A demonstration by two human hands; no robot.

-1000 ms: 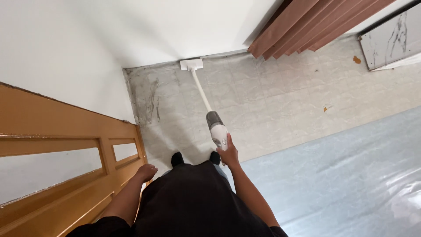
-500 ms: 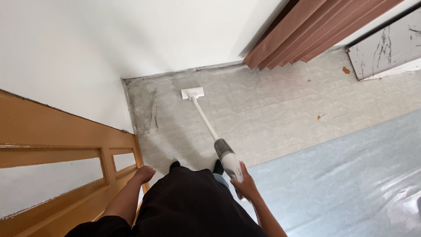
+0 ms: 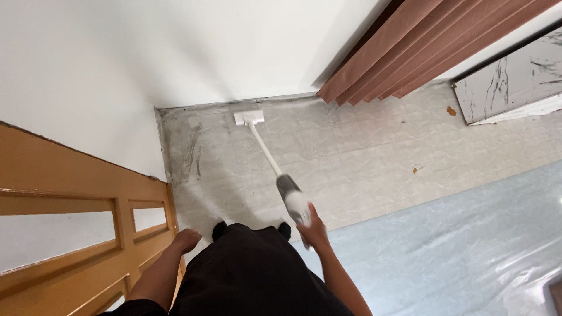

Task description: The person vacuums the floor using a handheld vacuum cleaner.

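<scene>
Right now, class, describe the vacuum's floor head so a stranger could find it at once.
Start at the white wall where it meets the pale tiled floor, left of the brown curtain. There lies the floor head, a small white rectangle, the only thing joined to the thin white tube.

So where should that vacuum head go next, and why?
Probably a short sideways slide toward the corner. The right hand holds the stick vacuum, whose floor head sits by the white wall, and dark grime marks the pale floor to its left.
</scene>
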